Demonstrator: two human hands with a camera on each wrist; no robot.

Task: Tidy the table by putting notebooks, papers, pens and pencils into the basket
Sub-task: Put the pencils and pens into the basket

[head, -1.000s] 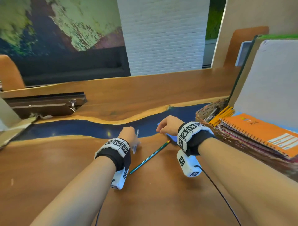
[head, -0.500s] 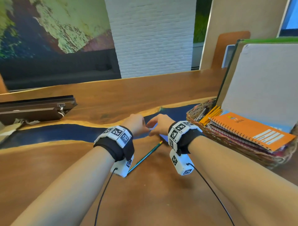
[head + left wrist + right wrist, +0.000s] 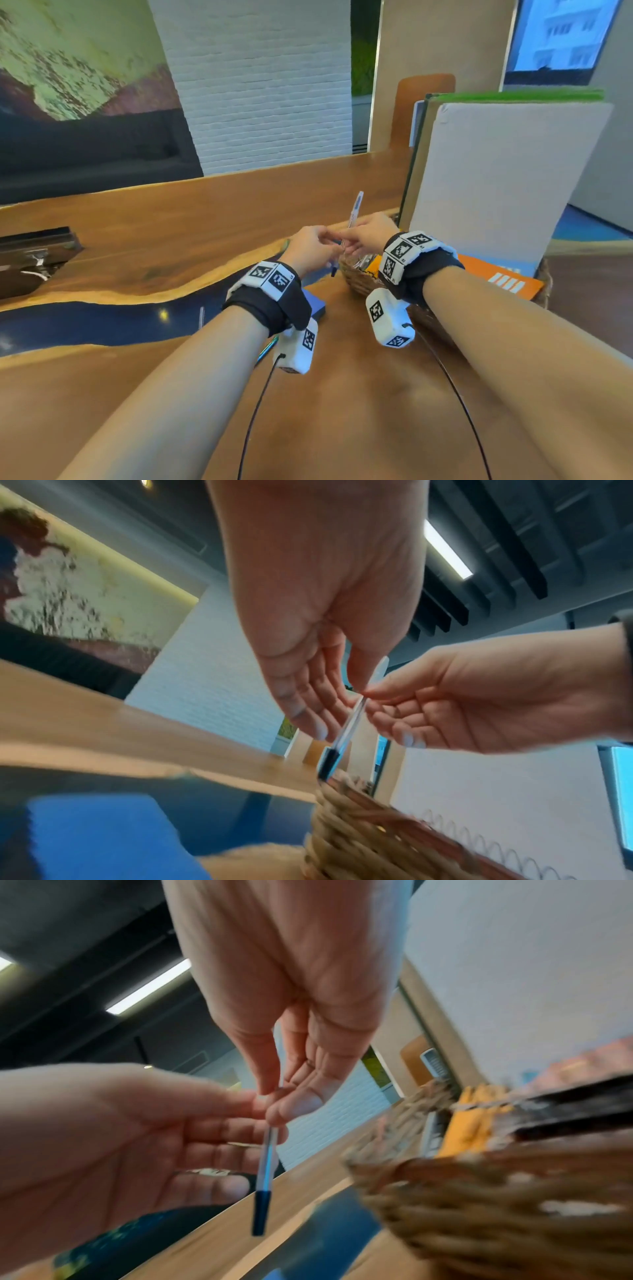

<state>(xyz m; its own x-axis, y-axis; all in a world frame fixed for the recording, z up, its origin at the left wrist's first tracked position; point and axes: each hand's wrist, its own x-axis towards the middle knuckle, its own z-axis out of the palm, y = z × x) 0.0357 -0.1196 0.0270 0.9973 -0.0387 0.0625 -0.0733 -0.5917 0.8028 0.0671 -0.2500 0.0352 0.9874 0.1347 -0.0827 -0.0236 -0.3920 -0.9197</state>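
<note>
The clear ballpoint pen [image 3: 350, 226] hangs near upright just above the near rim of the wicker basket [image 3: 356, 279], dark cap down, beside the table [image 3: 342, 411] edge. Right hand [image 3: 368, 233] and left hand [image 3: 310, 248] meet at the barrel; each grip pinches it between thumb and forefinger, remaining fingers loosely extended. Both wrists are raised clear of the table. An orange notebook [image 3: 496, 279] lies in the basket.

My forearms were bare, with no sleeves. Each wrist wore a black fabric band [image 3: 270, 308] topped by white blocks printed with black square tag markers [image 3: 407, 248]. Under each wrist hung a white camera pod [image 3: 388, 320], rounded at the corners, also tagged. A thin black cable [image 3: 255, 404] ran back from each pod along my arm. My fingernails [image 3: 409, 740] were pale.
</note>
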